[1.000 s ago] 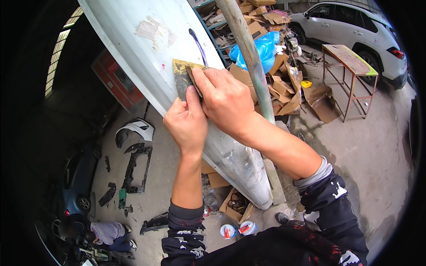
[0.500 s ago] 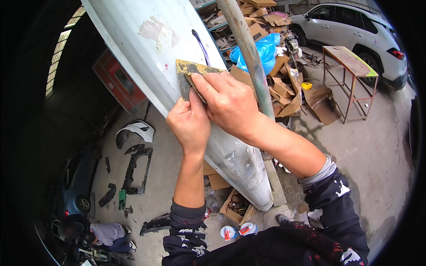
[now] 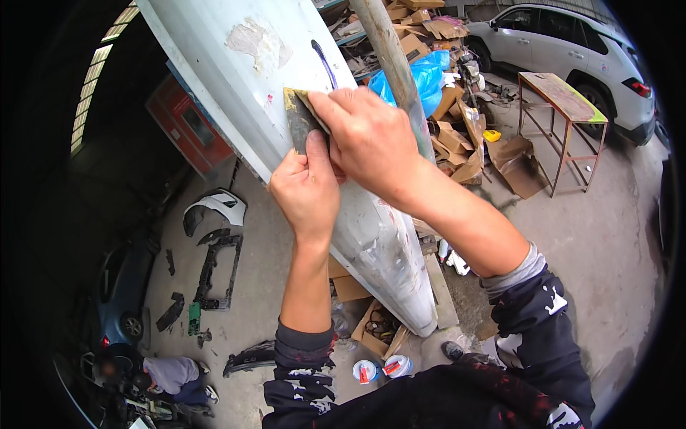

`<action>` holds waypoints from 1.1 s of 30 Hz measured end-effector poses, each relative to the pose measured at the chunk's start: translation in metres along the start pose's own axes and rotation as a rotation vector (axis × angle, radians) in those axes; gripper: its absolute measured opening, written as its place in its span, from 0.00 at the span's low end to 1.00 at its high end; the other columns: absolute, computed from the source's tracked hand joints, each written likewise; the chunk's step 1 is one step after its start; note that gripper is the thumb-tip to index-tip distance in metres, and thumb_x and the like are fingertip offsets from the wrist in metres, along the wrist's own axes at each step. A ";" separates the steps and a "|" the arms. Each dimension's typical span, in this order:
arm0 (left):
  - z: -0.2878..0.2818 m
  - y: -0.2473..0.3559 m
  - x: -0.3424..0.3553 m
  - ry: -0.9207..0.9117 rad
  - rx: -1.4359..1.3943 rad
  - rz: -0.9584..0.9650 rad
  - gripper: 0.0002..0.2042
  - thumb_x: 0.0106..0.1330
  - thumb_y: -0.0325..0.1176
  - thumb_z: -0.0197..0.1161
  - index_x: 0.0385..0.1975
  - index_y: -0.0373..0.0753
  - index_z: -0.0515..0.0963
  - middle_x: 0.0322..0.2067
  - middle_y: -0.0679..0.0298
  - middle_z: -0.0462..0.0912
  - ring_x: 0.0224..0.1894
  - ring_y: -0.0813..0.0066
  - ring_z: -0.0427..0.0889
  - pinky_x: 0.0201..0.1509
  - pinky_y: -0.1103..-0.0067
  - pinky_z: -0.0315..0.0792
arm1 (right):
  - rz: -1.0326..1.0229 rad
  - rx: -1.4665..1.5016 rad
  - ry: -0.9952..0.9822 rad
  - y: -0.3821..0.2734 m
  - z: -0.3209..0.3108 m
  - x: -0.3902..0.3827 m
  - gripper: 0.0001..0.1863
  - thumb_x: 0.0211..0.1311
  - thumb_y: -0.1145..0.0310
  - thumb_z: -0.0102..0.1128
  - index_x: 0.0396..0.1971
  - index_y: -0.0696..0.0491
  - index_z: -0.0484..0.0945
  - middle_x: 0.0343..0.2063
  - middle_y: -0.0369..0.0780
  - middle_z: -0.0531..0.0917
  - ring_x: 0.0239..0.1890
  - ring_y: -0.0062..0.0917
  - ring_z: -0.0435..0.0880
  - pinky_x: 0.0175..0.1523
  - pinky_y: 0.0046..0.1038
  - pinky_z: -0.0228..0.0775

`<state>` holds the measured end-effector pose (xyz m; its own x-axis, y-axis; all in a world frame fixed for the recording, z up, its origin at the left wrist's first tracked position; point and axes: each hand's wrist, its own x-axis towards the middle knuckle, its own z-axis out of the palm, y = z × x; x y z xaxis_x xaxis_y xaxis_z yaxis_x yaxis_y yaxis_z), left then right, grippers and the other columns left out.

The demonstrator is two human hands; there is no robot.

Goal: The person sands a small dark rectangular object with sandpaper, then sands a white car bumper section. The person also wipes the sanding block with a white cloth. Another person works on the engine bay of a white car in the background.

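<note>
A folded piece of worn sandpaper, grey with blotchy yellow parts, is gripped between my two hands. My left hand pinches its lower end, with the thumb laid along the grey face. From above, my right hand curls its fingers over the right edge; some fingertips are hidden. Both hands are over a long, pale body panel, which has a rough bare patch and a dark purple line on it.
A rusty pole stands right of the panel, before piled cardboard and a blue plastic bag. Further right are a metal stand and a white car. Two tins sit below; another person crouches lower left.
The sandpaper's wide yellow flap has turned over, so the piece looks narrower. My right hand has rolled leftward and up over it. My left thumb now lies higher on the grey face.
</note>
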<state>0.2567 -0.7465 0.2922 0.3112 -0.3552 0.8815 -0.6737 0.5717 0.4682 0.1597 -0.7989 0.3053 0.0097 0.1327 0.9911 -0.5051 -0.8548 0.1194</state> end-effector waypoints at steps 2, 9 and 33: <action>0.001 0.000 -0.001 -0.011 -0.066 -0.052 0.21 0.69 0.31 0.58 0.13 0.29 0.71 0.13 0.68 0.71 0.18 0.86 0.66 0.20 0.81 0.62 | 0.067 -0.002 -0.033 0.000 0.001 0.000 0.10 0.43 0.73 0.61 0.29 0.56 0.75 0.23 0.39 0.77 0.27 0.30 0.79 0.30 0.27 0.75; 0.004 -0.002 -0.002 0.017 -0.032 0.002 0.22 0.69 0.36 0.60 0.12 0.30 0.74 0.10 0.63 0.76 0.14 0.82 0.73 0.18 0.80 0.67 | 0.029 -0.024 -0.037 0.005 0.003 0.001 0.14 0.41 0.72 0.61 0.32 0.56 0.75 0.25 0.39 0.78 0.29 0.30 0.80 0.30 0.28 0.76; 0.001 -0.003 0.002 -0.028 -0.106 -0.095 0.18 0.69 0.32 0.57 0.15 0.30 0.73 0.12 0.65 0.76 0.16 0.84 0.72 0.20 0.80 0.68 | -0.058 -0.025 -0.080 0.001 -0.002 0.012 0.11 0.39 0.73 0.60 0.28 0.56 0.74 0.23 0.39 0.77 0.28 0.29 0.80 0.29 0.27 0.76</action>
<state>0.2585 -0.7499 0.2927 0.3506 -0.4310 0.8314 -0.5673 0.6086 0.5548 0.1573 -0.7974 0.3168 0.1075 0.1402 0.9843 -0.5232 -0.8338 0.1760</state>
